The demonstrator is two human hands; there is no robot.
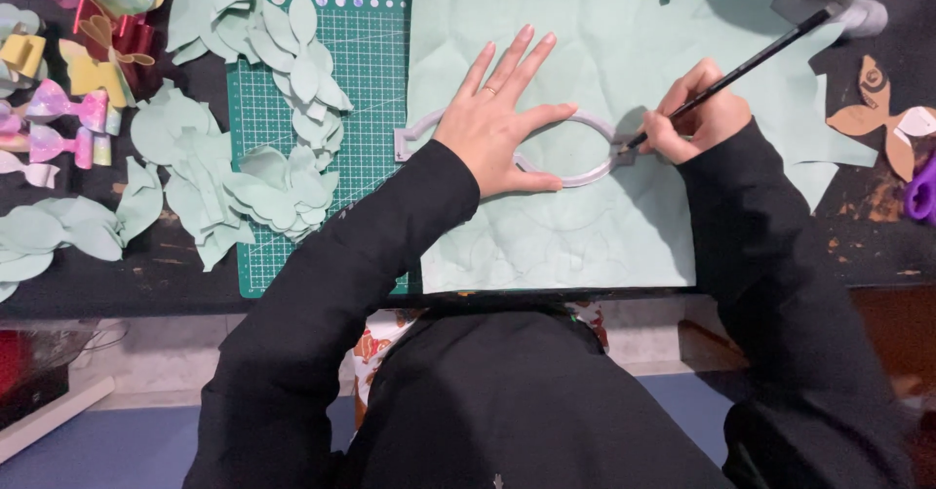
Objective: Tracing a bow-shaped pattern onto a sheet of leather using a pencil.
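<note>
Head view: looking down on a dark worktable, both arms in black sleeves reaching up from the lower edge.
Left hand: one, centre of frame, laid flat with fingers spread, gripping nothing, pressing the template down; ring on one finger.
Right hand: one, right of centre, fingers pinched narrow around the pencil.
Pencil: one, black, slanting from upper right down to its tip at the template's right-hand end.
Template: one, clear oval outline with a tab at each end, lying flat on the green sheet at centre frame, left part under the palm.
Green sheet: one, pale mint, wrinkled, filling the centre and upper right; faint traced outlines in its lower part; right edge cut ragged.
Cutting mat: one, dark green with a white grid, left of centre, partly under the sheet.
Cut mint shapes: too many and too overlapped to count exactly; heaped on the mat and the table, left half of frame.
Coloured bows: several, iridescent pink and yellow, far left and upper left; exact count cannot be told.
Tan cut-outs: at least two, far right edge.
Purple object: one, far right, cut off by the frame.
</note>
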